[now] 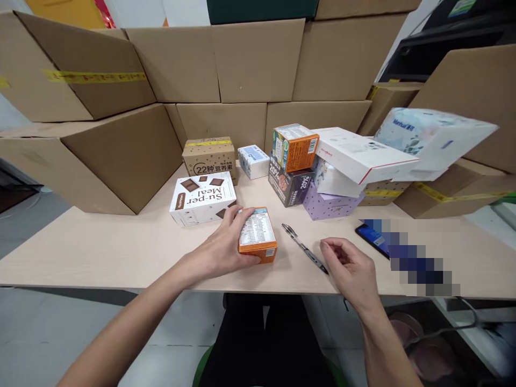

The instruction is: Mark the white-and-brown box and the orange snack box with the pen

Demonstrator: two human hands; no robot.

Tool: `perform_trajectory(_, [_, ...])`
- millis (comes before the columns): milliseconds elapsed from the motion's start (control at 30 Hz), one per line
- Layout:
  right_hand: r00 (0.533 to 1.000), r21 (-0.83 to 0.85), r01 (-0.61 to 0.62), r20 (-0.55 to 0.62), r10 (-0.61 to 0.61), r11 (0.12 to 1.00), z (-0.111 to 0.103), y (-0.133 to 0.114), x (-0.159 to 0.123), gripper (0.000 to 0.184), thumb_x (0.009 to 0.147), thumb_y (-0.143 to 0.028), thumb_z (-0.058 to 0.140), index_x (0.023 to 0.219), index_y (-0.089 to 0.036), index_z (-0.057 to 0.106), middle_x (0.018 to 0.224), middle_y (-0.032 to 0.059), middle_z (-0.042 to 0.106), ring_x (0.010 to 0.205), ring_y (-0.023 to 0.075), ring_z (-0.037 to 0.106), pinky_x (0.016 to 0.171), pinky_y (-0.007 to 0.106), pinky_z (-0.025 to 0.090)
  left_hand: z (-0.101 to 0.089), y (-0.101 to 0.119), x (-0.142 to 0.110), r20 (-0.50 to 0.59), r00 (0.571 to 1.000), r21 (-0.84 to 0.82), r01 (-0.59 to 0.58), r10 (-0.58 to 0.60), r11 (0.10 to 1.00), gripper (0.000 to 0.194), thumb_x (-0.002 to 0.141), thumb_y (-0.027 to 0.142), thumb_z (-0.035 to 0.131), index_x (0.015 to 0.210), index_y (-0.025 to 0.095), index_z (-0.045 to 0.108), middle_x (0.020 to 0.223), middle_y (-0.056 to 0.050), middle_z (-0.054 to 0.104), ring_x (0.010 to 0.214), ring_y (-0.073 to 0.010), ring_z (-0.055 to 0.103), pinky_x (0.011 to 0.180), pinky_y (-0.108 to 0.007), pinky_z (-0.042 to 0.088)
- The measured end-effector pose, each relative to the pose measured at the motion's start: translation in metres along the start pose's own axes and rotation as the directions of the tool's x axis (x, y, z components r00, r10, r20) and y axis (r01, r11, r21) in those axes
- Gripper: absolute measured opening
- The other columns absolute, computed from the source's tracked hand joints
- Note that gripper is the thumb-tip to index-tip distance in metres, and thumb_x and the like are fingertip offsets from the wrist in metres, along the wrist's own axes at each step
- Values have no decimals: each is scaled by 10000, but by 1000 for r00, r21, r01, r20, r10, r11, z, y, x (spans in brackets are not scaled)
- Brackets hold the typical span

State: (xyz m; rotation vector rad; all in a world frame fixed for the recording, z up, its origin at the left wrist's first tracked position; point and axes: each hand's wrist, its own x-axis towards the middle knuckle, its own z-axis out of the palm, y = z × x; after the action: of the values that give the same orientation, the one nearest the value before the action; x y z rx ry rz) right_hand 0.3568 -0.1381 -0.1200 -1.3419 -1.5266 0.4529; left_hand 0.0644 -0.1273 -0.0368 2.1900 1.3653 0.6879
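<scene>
My left hand (221,244) is wrapped round a small orange box (258,234) that rests on the table, its white printed label facing up. My right hand (351,269) hovers near the table's front edge with its fingers curled in and the thumb against them; nothing shows in it. Beside its fingertips a grey and black pen (305,248) lies slantwise on the table. Just behind my left hand is a white Su-per Meal box (203,199) with chocolate squares printed on it.
A stack at the back right includes another orange box (300,152), a dark box (291,185), a purple box (332,206) and a flat white box (363,153). Brown box (209,156) and small blue-white box (253,161) stand behind. A phone (373,239) lies right. Cardboard cartons (258,64) wall the table (100,252).
</scene>
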Motion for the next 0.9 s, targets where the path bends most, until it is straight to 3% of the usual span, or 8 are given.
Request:
perform_trajectory(100, [996,-55,61,67,-58,997,1,-1,1,275,926,-455,629,982,-195,697,830,32,662,641,138,584,600,274,490,5,-14,-23,-71,997,-154,11,-22,988,1084,717,394,835,1590,339,194,1626,-129,246,1517,-384,282,1201,-577,357])
perform_trajectory(200, [976,-244,141,199,-92,960,3,-5,1,365,895,-491,662,1141,-223,673,953,43,669,733,167,635,645,298,503,16,-25,-32,-82,989,-394,82,-124,915,1158,737,365,837,1614,351,81,1656,-133,254,1527,-376,285,1205,-590,341])
perform_trajectory(300, [943,-435,207,326,-60,876,8,-10,3,362,937,-439,601,1244,-250,629,1046,49,684,842,209,675,657,320,498,29,-29,-33,-80,984,-521,93,-158,848,1178,710,319,858,1614,335,104,1646,-124,295,1518,-358,313,1211,-559,343])
perform_trajectory(433, [941,-566,272,326,-91,778,15,-9,16,336,973,-282,499,1268,-187,628,1036,99,713,911,267,658,703,372,500,37,-23,-32,-184,963,-471,88,-195,878,1155,677,298,862,1600,286,167,1598,-134,330,1496,-346,326,1237,-539,295])
perform_trajectory(567, [948,-656,308,269,-169,689,23,-7,32,274,961,-232,492,1087,-137,716,952,161,721,890,318,601,770,450,492,33,-10,-32,-323,941,-208,33,-101,977,1147,688,321,831,1602,319,138,1528,-133,313,1471,-357,322,1210,-536,336])
perform_trajectory(667, [944,-538,325,138,-299,778,26,-14,32,261,980,-279,494,994,-159,725,966,155,717,931,302,596,866,478,489,30,-1,-29,-370,929,16,-3,9,1000,1130,714,327,799,1609,324,108,1492,-145,313,1445,-370,325,1182,-543,365])
perform_trajectory(767, [959,-189,284,48,-280,940,32,-30,21,296,985,-417,529,1123,-201,677,1074,120,709,979,254,635,881,424,522,32,4,-21,-383,917,181,-44,112,983,1104,725,330,787,1605,303,120,1489,-163,328,1420,-395,331,1167,-570,357])
perform_trajectory(900, [940,223,53,316,-124,973,45,-51,11,552,954,-562,545,1388,-221,522,1370,134,613,1124,249,651,915,392,558,41,1,-10,-388,893,253,-137,230,958,1072,753,342,780,1592,331,113,1505,-164,333,1445,-419,305,1181,-619,304])
